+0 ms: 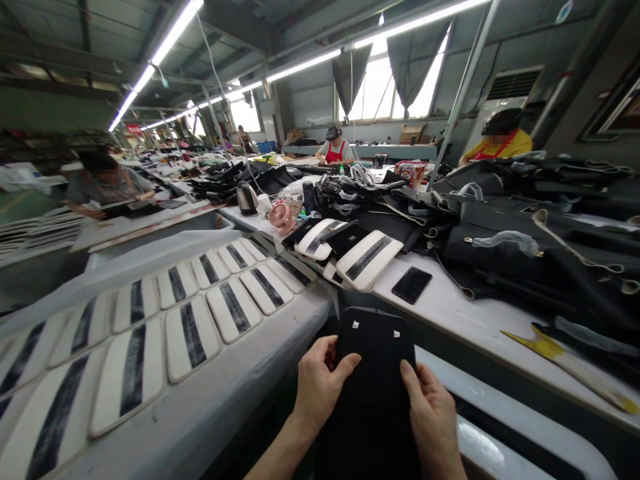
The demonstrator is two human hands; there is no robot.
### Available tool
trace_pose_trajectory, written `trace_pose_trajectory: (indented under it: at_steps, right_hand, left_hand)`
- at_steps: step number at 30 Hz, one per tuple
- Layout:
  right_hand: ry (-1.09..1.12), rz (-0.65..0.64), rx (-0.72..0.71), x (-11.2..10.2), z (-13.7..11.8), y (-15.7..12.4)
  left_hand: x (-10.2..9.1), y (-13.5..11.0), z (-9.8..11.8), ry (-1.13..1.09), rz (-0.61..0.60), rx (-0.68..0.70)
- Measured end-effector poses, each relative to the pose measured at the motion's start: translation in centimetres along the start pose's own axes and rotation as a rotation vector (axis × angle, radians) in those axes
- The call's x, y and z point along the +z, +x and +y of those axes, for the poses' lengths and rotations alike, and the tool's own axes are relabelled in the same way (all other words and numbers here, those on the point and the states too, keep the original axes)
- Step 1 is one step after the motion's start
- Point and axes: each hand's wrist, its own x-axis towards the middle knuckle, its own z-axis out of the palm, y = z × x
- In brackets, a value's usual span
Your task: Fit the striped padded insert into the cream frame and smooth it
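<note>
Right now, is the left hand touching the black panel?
Touching: in the head view, the left hand has its thumb laid over the front of the black panel.

You can read no words, numbers or brand names from where you stand. The red sign [133, 129], far back to your left, carries pale marks too small and blurred for you to make out, and the printing on the red carton [410, 173] ahead of you is likewise illegible.

Fingers [325, 347] hide partly (tips especially) behind the black panel [376, 387]
</note>
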Motion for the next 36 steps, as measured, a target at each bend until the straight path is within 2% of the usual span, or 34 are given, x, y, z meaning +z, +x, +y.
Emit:
trace_pose_trajectory:
  at_steps: [4, 9, 13, 19, 22, 25, 28, 31, 36]
  right_hand:
    - [-0.302, 0.03, -0.085, -0.4, -0.8, 0.2]
    - [-0.526, 0.115, -0.096, -0.5, -2.4, 0.0]
    - [-0.552, 0.142, -0.082, -0.6, -2.4, -0.5]
    - [-0.507, 0.164, -0.155, -1.1, -1.5, -0.8]
    - [-0.438, 0.133, -0.175, -1.2, -1.5, -0.9]
    - [-0.408, 0.116, -0.195, -1.0, -1.5, -1.2]
    - [-0.407, 0.119, -0.206, -0.7, -1.4, -1.7]
    - [-0.385, 0.118, -0.229, -0.5, -0.8, -2.3]
    - [-0.437, 0.128, -0.213, -0.6, -0.1, -2.2]
  left_hand:
    - [0.2, 1.1, 0.8, 0.12, 0.003, 0.022]
    - [0.8, 1.7, 1.7, 0.058, -0.055, 0.093]
    - [1.1, 1.7, 1.8, 0.024, -0.062, 0.114]
    - [1.2, 1.5, 1.2, -0.055, -0.073, 0.123]
    - [2.0, 1.4, 0.2, -0.207, -0.087, 0.059]
    - [3.2, 1.0, -0.8, -0.484, -0.092, -0.035]
    - [3.9, 0.7, -1.1, -0.726, -0.213, -0.141]
    - [3.7, 0.7, -1.0, -0.781, -0.37, -0.21]
    - [3.4, 0.8, -0.6, -0.737, -0.395, -0.181]
